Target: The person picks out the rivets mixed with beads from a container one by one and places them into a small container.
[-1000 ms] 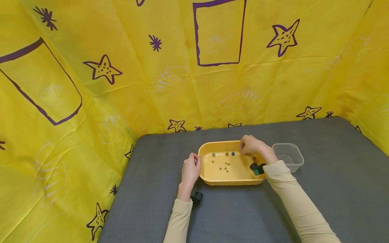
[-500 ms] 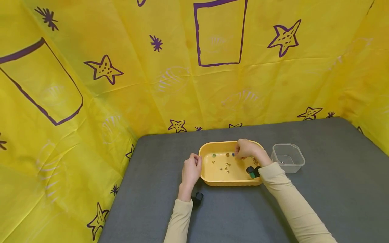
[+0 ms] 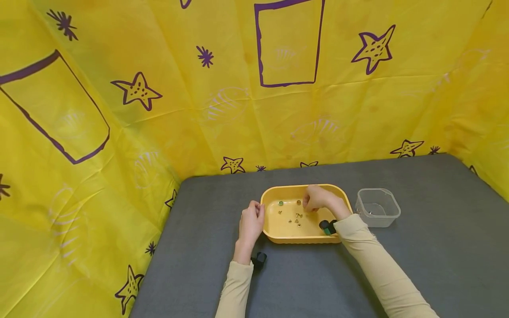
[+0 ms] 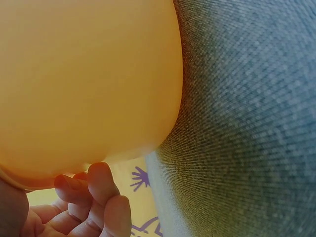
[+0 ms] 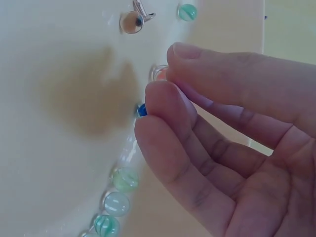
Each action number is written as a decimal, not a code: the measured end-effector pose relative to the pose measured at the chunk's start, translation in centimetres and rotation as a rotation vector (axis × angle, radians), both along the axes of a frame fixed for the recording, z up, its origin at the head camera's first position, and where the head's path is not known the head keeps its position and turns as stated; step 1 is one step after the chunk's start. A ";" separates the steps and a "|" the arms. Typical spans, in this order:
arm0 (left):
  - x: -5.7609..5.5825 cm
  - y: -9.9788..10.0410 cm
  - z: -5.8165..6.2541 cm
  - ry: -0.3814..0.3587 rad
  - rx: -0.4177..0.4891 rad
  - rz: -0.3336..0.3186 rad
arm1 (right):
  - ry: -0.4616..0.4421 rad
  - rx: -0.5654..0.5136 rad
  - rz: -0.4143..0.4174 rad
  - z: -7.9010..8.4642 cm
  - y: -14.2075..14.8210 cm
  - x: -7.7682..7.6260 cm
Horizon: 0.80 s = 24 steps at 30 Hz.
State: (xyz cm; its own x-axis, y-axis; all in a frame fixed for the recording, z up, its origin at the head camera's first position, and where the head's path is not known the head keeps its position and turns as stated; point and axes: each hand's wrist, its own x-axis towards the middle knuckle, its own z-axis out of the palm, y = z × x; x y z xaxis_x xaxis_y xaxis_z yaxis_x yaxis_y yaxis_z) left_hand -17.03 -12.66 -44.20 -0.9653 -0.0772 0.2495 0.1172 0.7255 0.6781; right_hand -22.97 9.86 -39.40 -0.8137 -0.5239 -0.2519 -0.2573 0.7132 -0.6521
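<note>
1. My left hand [image 3: 251, 221] has the tray [image 3: 302, 239] by its left end, fingers curled, tips against the outer wall.
2. My right hand [image 3: 318, 198] dips over the tray floor, thumb and fingertips bunched near one another; whether they pinch anything, I cannot tell.
3. And there's the blue marble [image 5: 142, 110], in the tray, just behind my right fingertips and mostly hidden by them!
4. The orange marble [image 5: 160, 73] peeps out by my right thumb tip, while the green marble [image 3: 280, 203] sits farther left of those fingers.
5. Right of the same fingers, close together in a row: pale marble [image 5: 126, 178], clear marble [image 5: 117, 204], striped marble [image 5: 106, 225].
6. Gold bits [image 3: 299, 215] lie scattered on the tray floor, left of my right fingers and nearer to me.
7. Off to the right of those fingers, past the tray's end, stands the box [image 3: 381, 222] on grey cloth [image 3: 191, 265].
</note>
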 end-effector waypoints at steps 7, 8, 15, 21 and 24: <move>0.0 0.0 0.1 0.002 -0.007 0.006 | 0.006 -0.008 0.029 -0.9 -0.4 -0.6; 0.1 0.0 0.1 0.005 -0.007 0.005 | 0.008 -0.007 0.033 -0.9 -0.4 -0.6; 0.1 0.0 0.1 0.010 0.002 -0.006 | -0.008 0.005 0.057 -1.3 -0.8 -0.8; 0.1 0.0 0.2 0.010 -0.002 -0.001 | 0.008 0.017 0.077 -1.6 -1.0 -0.9; 0.1 0.0 0.2 0.008 -0.003 -0.002 | 0.011 0.021 0.080 -1.6 -1.1 -0.9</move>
